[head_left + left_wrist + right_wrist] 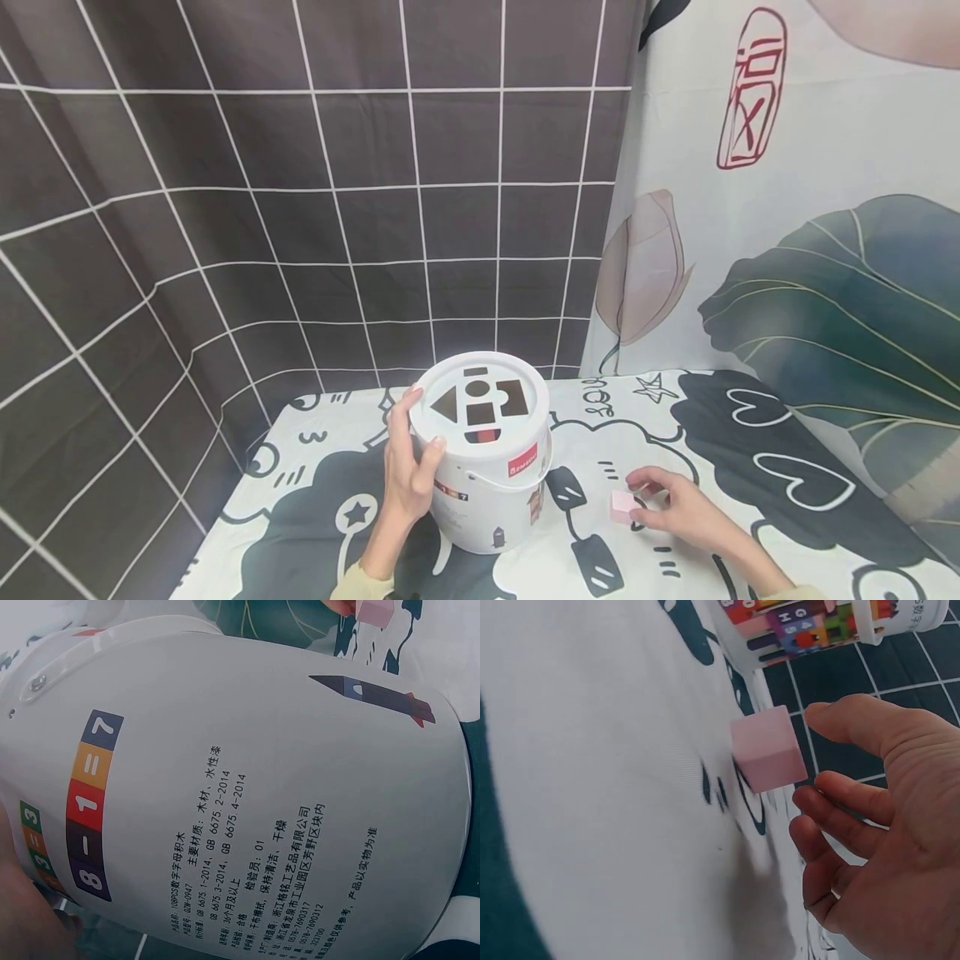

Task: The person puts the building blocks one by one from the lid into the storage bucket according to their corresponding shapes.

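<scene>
A white lidded bucket point(480, 492) stands upright on the patterned cloth, its lid point(442, 437) cut with several shaped holes. My left hand point(408, 475) rests against its left side, fingers straight and fingertips at the lid's rim. Printed labels on the bucket point(262, 735) fill the left wrist view. To the bucket's right, a pink cube point(622, 507) sits by my right hand point(678, 504). Seen from the right wrist, thumb and fingers are spread beside the cube point(769, 750), with a gap between them and it.
Under everything lies a black-and-white cartoon cloth point(337, 500). Behind it hangs a dark curtain point(360, 225) with a white grid. A pale leaf-printed curtain point(810, 275) hangs at the right. The bucket's thin handle point(517, 487) hangs down its front. Something red shows through one lid hole.
</scene>
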`<state>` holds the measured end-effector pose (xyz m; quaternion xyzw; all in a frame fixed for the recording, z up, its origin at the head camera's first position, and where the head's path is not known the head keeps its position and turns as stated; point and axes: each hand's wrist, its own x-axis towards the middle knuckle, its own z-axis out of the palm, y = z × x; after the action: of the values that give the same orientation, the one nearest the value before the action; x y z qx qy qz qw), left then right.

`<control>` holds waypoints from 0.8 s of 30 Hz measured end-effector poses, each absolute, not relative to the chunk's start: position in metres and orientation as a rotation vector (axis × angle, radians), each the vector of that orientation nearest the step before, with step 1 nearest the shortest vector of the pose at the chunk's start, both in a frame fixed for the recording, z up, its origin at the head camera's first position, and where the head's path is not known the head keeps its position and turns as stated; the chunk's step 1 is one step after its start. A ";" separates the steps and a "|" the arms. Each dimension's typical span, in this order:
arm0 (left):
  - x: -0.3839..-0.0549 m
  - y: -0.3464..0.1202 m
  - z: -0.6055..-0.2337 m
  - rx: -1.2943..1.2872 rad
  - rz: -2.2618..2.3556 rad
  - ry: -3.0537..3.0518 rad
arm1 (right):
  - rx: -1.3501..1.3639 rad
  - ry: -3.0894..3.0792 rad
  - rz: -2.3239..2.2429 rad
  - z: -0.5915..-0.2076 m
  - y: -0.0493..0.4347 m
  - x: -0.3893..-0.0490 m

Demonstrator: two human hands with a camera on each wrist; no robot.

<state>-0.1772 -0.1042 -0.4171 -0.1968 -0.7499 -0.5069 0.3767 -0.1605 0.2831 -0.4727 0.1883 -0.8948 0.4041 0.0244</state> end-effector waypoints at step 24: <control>-0.176 -0.103 -0.417 -0.487 -1.322 -1.931 | 0.350 -2.813 1.207 -0.488 0.272 -0.162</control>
<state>-0.1761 -0.1034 -0.4165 -0.1894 -0.7514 -0.5146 0.3671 -0.1615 0.2716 -0.4876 0.1135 -0.9126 0.3916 0.0305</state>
